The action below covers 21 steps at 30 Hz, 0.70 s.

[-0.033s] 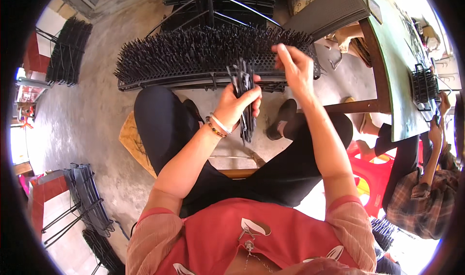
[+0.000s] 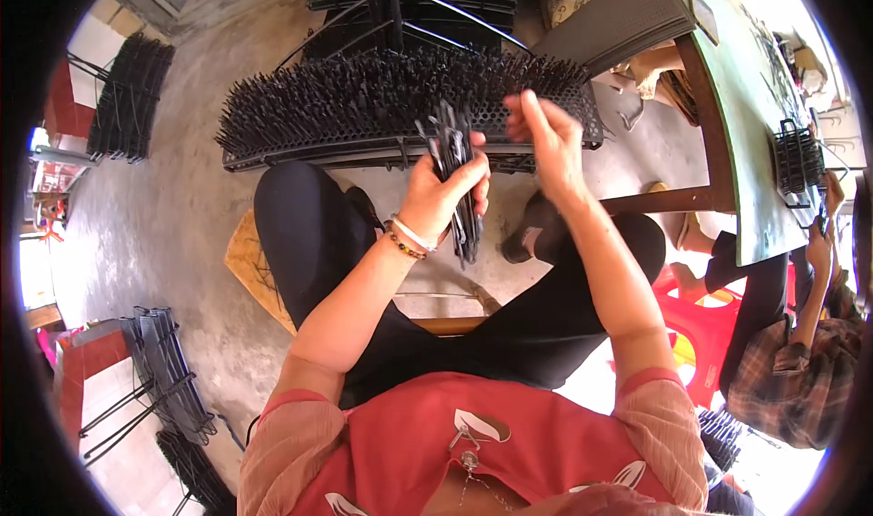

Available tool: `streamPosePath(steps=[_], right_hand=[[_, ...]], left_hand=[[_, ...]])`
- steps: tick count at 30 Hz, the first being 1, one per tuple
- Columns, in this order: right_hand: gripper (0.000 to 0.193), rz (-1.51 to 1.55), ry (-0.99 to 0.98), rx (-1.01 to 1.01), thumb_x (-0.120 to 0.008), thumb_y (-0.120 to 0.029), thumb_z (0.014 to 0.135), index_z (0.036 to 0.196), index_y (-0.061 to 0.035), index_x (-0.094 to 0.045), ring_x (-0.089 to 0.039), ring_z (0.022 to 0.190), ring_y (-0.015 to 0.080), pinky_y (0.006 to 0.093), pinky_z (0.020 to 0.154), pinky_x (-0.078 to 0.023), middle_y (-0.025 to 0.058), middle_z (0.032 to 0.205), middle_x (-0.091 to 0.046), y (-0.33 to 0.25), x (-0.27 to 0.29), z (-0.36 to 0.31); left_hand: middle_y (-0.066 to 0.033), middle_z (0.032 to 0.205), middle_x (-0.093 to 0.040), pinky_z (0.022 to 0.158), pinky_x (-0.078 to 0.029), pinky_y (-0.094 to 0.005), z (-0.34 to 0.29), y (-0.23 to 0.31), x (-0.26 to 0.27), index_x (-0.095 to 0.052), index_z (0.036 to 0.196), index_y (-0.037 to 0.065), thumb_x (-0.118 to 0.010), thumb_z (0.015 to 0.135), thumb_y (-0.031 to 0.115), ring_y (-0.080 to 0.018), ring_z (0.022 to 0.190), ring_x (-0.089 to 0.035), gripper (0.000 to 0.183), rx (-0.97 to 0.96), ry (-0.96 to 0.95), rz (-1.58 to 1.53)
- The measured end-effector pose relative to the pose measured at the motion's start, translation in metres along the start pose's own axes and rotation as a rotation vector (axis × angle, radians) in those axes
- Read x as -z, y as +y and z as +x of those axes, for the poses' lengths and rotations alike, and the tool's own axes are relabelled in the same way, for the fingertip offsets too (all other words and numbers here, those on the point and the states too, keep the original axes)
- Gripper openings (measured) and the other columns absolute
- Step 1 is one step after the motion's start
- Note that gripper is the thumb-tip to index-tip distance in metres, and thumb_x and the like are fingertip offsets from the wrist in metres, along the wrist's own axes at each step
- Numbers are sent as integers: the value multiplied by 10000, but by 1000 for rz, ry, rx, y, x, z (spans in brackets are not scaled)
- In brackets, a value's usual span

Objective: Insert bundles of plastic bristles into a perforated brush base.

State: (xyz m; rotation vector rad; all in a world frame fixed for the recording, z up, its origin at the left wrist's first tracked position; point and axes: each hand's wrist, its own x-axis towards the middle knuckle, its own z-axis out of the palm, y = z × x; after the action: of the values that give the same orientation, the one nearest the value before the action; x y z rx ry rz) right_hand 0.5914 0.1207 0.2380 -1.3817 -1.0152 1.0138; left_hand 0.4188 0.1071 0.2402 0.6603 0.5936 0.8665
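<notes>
My left hand (image 2: 447, 189) is closed round a bundle of thin black rods (image 2: 457, 152), held upright between my knees. Their upper ends fan out slightly above my fingers. My right hand (image 2: 553, 139) is raised just right of the bundle, over the right part of a black perforated rack (image 2: 518, 116). Its fingers are curled toward the thumb and a little blurred. Whatever they pinch, if anything, is hidden. Many similar black rods (image 2: 336, 102) stand packed in the rack's holes, and bare holes show at its right part, near my right hand.
On the right stands a green-topped table (image 2: 727, 107) with a small black rack (image 2: 797, 163) on it, where another person's hands (image 2: 820, 239) work. A red plastic stool (image 2: 696, 334) is beside my right knee. Black racks (image 2: 164, 361) stand at the left. Grey sheets (image 2: 618, 20) lean at the far right.
My right hand has shifted slightly down, with its fingers moving. The bundle in my left hand has tilted a little, its top moving left.
</notes>
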Motion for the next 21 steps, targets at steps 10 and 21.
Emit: streamPosePath(steps=[10, 21], right_hand=[[324, 1192, -318, -648, -415, -375, 946, 1146, -167, -562, -560, 1028, 140, 327, 908, -439, -8, 1144, -595, 13, -49, -47], [267, 1113, -395, -322, -365, -254, 954, 1006, -83, -563, -528, 1006, 155, 299, 942, -405, 19, 1036, -566, 28, -57, -47]], left_hand=[[-80, 946, -595, 806, -476, -261, 21, -17, -12, -346, 1275, 20, -642, 770, -73, -120, 823, -592, 593, -692, 67, 333], [-124, 955, -611, 787, -478, -283, 17, -19, -18, -388, 1220, -66, -628, 752, -94, -157, 878, -603, 526, -1084, 15, 729]])
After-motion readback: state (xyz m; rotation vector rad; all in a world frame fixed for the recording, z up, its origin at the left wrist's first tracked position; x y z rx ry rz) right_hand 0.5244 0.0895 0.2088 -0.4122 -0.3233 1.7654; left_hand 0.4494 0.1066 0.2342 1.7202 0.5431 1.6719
